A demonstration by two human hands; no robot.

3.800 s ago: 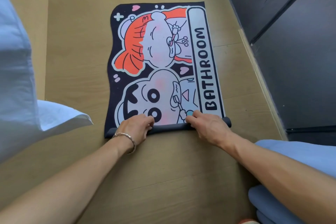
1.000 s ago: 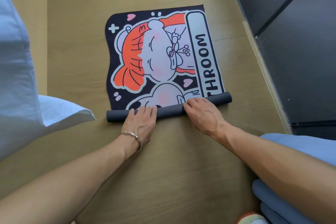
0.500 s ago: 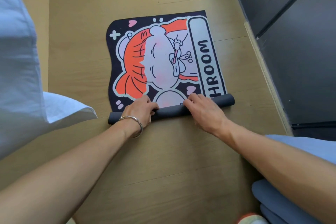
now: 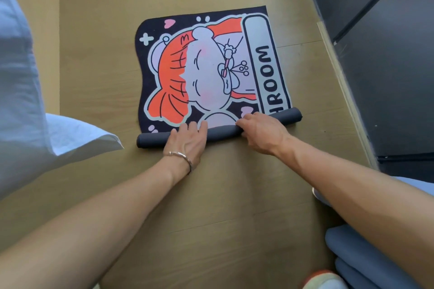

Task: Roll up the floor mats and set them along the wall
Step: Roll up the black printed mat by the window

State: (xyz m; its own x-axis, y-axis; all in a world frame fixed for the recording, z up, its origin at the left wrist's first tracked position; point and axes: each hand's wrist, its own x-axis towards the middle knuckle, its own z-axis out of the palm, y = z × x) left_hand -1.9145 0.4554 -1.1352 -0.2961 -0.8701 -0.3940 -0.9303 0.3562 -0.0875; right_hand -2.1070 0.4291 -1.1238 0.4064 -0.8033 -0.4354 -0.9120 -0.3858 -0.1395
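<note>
The floor mat (image 4: 206,73) lies printed side up on the wooden floor (image 4: 98,58), its near end wound into a dark grey roll (image 4: 223,130) that runs crosswise, probably so the rubbery backing ends up outside. The left hand (image 4: 187,139) rests flat with fingers spread over the roll, and the right hand (image 4: 260,130) curls over it further along; the hands are apart, likely to keep the roll even from end to end. On the mat's right border the letters "HROOM" are readable. A dark wall (image 4: 387,77) stands just right of the mat.
</note>
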